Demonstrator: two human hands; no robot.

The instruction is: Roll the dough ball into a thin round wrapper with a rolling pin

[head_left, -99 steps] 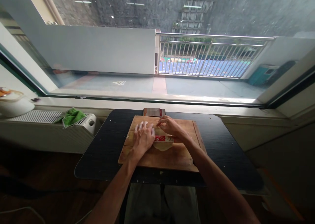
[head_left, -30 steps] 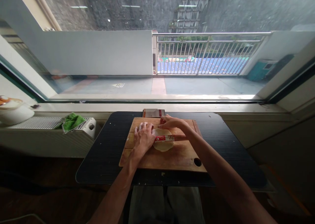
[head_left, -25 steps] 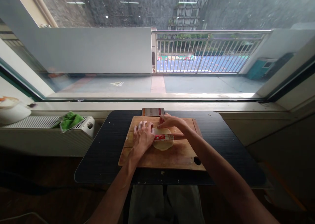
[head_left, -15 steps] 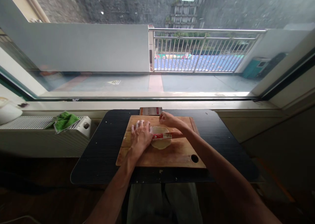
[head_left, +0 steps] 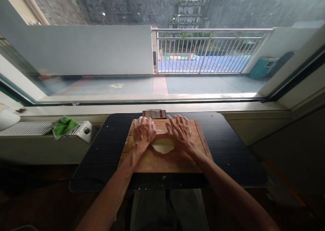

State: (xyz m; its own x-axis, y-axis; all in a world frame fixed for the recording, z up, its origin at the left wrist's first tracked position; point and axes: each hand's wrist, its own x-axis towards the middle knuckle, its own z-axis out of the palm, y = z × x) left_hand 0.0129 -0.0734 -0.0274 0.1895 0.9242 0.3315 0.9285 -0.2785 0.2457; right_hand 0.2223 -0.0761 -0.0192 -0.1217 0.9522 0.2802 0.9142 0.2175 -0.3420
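Note:
A rolling pin with a red and white label (head_left: 161, 134) lies crosswise over the far part of a flat, pale round of dough (head_left: 163, 145). My left hand (head_left: 144, 131) curves over the pin's left end, closed on it, with flour on the fingertips. Across the pin's right end rests my right hand (head_left: 179, 130), open, its floury fingers stretched out and spread. Both ends of the pin are hidden under the hands. The dough sits on a wooden cutting board (head_left: 162, 164).
The board lies on a black table (head_left: 95, 156) dotted with crumbs. A phone with a lit screen (head_left: 154, 114) is behind the board. To the left, a green cloth (head_left: 65, 126) hangs over a white radiator (head_left: 40, 143). A window with its sill (head_left: 122, 108) runs along the back.
My right hand has gone from curled fingers above the board's far side to spread fingers on the pin. The pin and my left hand have moved away from me, baring the dough's near part.

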